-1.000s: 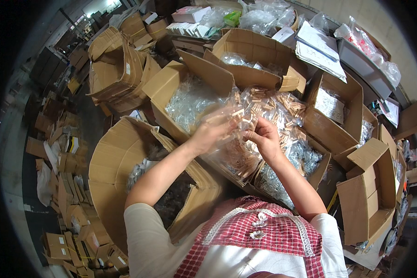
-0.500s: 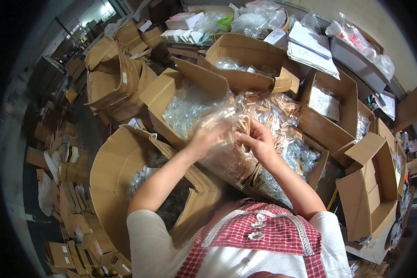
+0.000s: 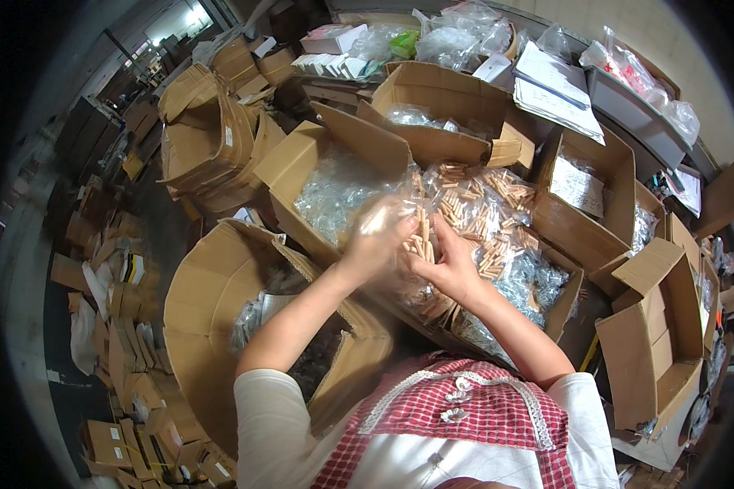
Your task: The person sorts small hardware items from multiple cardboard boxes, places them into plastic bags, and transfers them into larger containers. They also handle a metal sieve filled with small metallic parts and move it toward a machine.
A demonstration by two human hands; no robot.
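A small bunch of wooden dowels [image 3: 420,242] stands between my two hands, above a heap of the same pieces. My right hand [image 3: 455,265] grips the bunch from its right side, thumb on the near side and fingers beyond. On the other side my left hand [image 3: 373,243], smeared by motion, is curled round a clear plastic bag with its fingertips close to the dowels. Film and glare hide part of those fingers. More loose dowels [image 3: 497,191] lie on clear plastic just beyond, over an open carton.
A carton of clear bags [image 3: 326,191] stands left of the heap, and a large open carton [image 3: 200,297] stands nearer on the left. Bagged parts [image 3: 534,277] fill the near right box. Another open carton [image 3: 652,326] stands farther right. Papers [image 3: 554,85] lie at the back.
My left hand has come nearer the dowel bunch. The right thumb and fingers have shifted and spread farther apart around it. The whole view has slid slightly right.
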